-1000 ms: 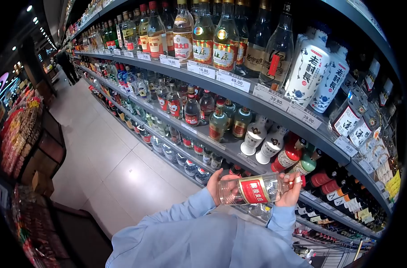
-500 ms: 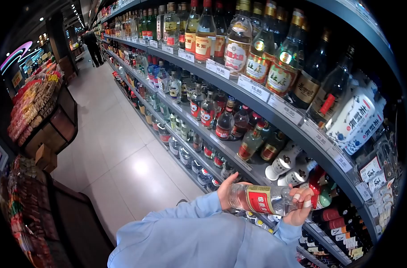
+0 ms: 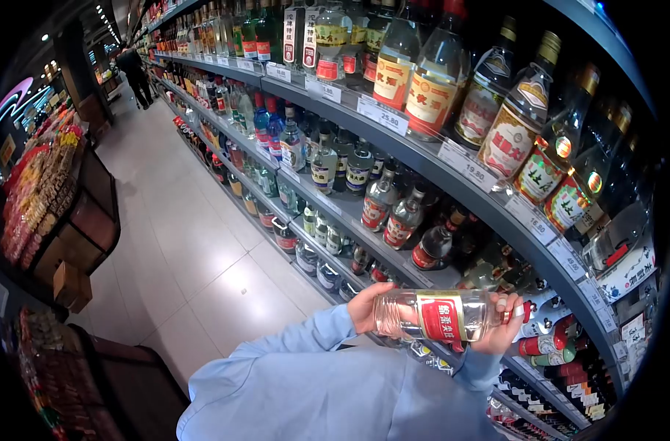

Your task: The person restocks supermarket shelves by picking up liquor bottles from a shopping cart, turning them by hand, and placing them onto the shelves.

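A clear glass liquor bottle (image 3: 473, 317) lies on its side between my hands in front of the shelves. Its red and gold label with characters faces up toward me. My left hand (image 3: 363, 307) grips the base end, thumb along the glass and the other fingers partly hidden behind it. Around the neck, my right hand (image 3: 501, 325) is closed, with a white band on one finger. A red cap (image 3: 527, 312) shows just past those fingers. Below the hands are my light blue sleeves.
Tiered shelving (image 3: 416, 158) packed with liquor bottles and price tags runs along the right. The tiled aisle floor (image 3: 202, 272) stretches ahead on the left. Bins of packaged goods (image 3: 44, 191) and a cardboard box (image 3: 73, 285) line its far side. A person in dark clothes (image 3: 134, 77) stands farther down.
The view has shifted along the shelves, whose bottles appear farther right and larger. The held bottle sits slightly farther right, its label turned more toward me, and the red cap is now visible.
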Tool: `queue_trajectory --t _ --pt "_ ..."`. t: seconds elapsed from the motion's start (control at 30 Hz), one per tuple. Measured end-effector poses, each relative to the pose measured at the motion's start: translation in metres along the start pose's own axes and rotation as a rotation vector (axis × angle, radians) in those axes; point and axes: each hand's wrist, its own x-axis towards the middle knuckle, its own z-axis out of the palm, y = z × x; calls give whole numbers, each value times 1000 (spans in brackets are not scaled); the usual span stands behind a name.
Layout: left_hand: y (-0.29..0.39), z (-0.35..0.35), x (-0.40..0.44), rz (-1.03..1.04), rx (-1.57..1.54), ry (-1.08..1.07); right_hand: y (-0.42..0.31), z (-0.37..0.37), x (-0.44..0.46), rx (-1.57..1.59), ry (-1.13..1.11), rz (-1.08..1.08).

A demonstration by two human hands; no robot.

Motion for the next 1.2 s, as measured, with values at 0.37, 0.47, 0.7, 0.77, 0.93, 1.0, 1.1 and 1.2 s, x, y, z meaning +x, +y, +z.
queue_trajectory --t 0.37,0.47,0.7,0.77,0.93,1.0,1.1,1.2 --pt "17 -70 3 -45 -191 -39 63 34 -6 -130 178 18" --pt "28 -65 -5 -84 -179 30 68 35 -5 -124 205 40" --pt "24 -54 -10 -7 -244 163 76 13 0 -97 247 85" --pt "24 -50 -15 35 -164 182 74 4 2 -100 274 92" --pt "23 -28 -10 111 31 218 59 -8 4 -108 552 92" --pt "15 -22 -3 183 177 172 52 -19 5 -116 574 66" --pt "12 -13 -9 170 212 26 37 -24 1 -94 570 92" --pt "8 -5 -3 141 221 -36 22 -56 -5 9 444 118"
